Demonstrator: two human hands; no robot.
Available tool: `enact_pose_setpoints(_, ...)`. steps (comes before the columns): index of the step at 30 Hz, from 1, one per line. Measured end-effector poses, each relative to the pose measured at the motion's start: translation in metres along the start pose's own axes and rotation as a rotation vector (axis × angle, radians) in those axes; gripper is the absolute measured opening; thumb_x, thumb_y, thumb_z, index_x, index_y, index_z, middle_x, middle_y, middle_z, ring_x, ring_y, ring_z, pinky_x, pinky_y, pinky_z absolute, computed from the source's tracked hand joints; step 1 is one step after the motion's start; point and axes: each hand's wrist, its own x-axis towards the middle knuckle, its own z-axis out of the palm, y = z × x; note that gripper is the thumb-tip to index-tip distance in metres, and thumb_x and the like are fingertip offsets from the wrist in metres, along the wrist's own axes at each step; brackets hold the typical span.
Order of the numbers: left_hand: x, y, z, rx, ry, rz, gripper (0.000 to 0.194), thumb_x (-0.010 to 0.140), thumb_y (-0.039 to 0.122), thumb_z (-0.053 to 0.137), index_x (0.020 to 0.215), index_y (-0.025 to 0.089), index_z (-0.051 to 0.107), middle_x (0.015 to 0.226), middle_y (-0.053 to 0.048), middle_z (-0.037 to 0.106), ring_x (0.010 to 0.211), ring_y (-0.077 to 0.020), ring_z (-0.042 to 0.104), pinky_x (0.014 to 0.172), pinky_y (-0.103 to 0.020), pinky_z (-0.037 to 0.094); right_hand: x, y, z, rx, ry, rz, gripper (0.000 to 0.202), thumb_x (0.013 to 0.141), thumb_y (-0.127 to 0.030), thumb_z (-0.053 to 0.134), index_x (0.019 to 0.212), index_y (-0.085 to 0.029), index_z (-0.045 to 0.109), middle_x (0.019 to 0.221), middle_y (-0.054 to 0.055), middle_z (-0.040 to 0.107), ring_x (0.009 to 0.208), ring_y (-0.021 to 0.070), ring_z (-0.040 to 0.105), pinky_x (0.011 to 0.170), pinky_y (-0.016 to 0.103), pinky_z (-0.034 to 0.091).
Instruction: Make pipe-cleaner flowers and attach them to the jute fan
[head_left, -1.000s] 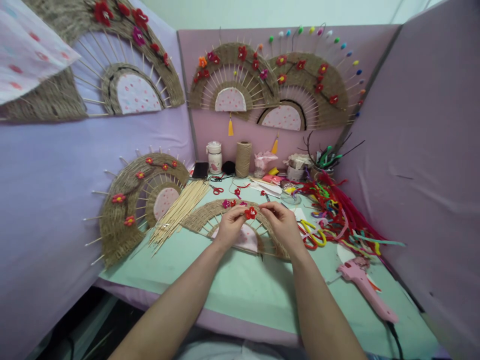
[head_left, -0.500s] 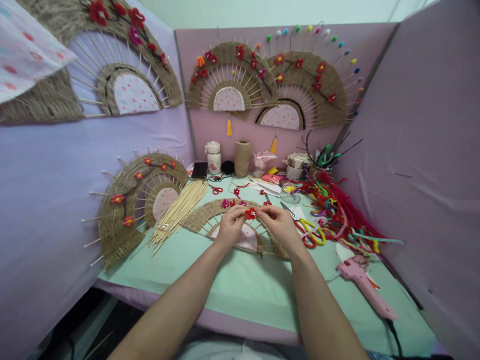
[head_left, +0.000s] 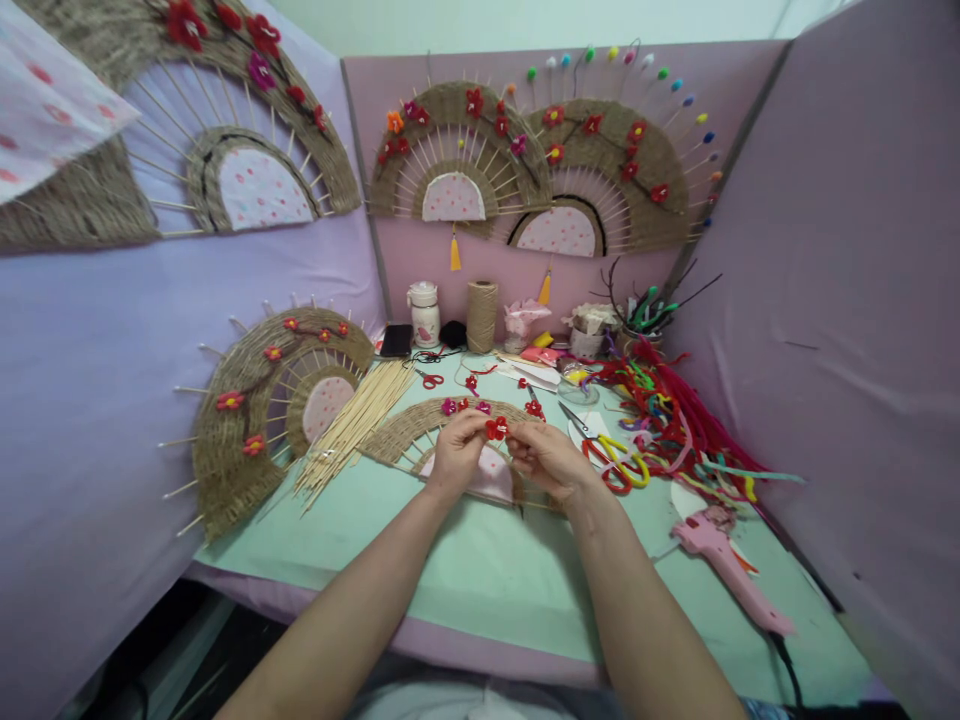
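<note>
left hand [head_left: 455, 455] grip: fingertips pinched on red flower [head_left: 496, 429] | right hand [head_left: 550, 459] grip: pinching its other side, likely steadying it for shaping | flower: just above woven fan [head_left: 409, 425] lying on counter [head_left: 480, 570] | scissors [head_left: 611, 455]: right of fan

Bright, even light, perhaps from overhead; shadows soft. Wide lens bends the edges, centre sharp, far clutter slightly blurred.

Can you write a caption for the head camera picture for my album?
Left hand and right hand pinch a small red flower above a half-woven fan.
</note>
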Motion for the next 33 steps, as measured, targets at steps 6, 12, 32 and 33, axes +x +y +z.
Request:
enact_pose_setpoints(6,0.002,0.001,0.0,0.003,0.1,-0.059,0.012,0.077,0.021,0.056,0.073,0.017,0.066,0.08,-0.004,0.061,0.08,-0.0157,0.056,0.075,-0.03,0.044,-0.005,-0.002,0.01,-0.459,0.389,-0.515,0.021,0.078,-0.037,0.054,0.08,-0.018,0.061,0.075,0.002,0.06,0.065,0.0136,0.051,0.058,0.025,0.039)
enact_pose_setpoints(12,0.0,0.002,0.001,0.001,0.067,-0.043,0.011,0.076,0.021,0.058,0.08,0.018,0.068,0.084,-0.005,0.062,0.083,-0.0164,0.057,0.077,-0.03,0.044,-0.009,-0.003,0.017,-0.713,0.346,-0.703,0.014,0.082,-0.026,0.051,0.086,-0.019,0.062,0.086,0.005,0.06,0.071,0.0148,0.053,0.064,0.028,0.043)
enact_pose_setpoints(32,0.003,-0.001,0.0,-0.223,0.091,-0.066,0.011,0.073,0.025,0.064,0.078,0.019,0.072,0.083,-0.005,0.063,0.084,-0.0163,0.057,0.08,-0.031,0.044,-0.012,-0.004,0.018,-0.603,0.359,-0.717,0.016,0.083,-0.028,0.051,0.093,-0.019,0.061,0.09,0.005,0.061,0.077,0.015,0.055,0.066,0.028,0.044)
enact_pose_setpoints(33,0.003,-0.001,0.0,-0.228,0.087,-0.071,0.011,0.073,0.025,0.065,0.078,0.019,0.072,0.083,-0.005,0.063,0.084,-0.0165,0.057,0.08,-0.032,0.044,-0.012,-0.004,0.017,-0.579,0.338,-0.686,0.018,0.083,-0.029,0.051,0.094,-0.019,0.061,0.091,0.005,0.061,0.078,0.0151,0.055,0.067,0.028,0.045)
